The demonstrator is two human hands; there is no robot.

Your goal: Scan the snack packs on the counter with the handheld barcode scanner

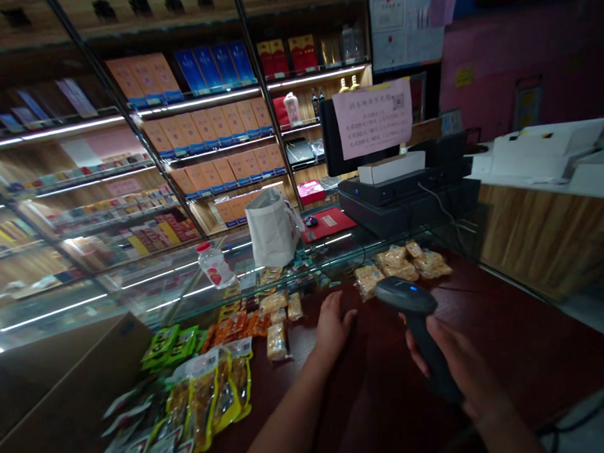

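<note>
My right hand [452, 353] is wrapped round the handle of a black barcode scanner [408, 296], whose head points to the left and shows a small blue light. On the dark red counter [369, 384] rests my left hand [333, 322], with its thumb apart from the fingers and no object visible in it. Packs of pale wrapped snacks [277, 340] lie just left of that hand. More such packs [401, 262] sit behind the scanner. Further left are orange packets [233, 326], green packets [172, 346] and yellow-edged clear pouches [214, 390].
An open cardboard box [63, 390] stands at the left. Behind the counter are a white bag [272, 228], a bottle with a red cap [216, 265], a monitor [331, 142] with a pink notice [375, 120], and a black cash drawer [406, 205]. Stocked shelves line the wall.
</note>
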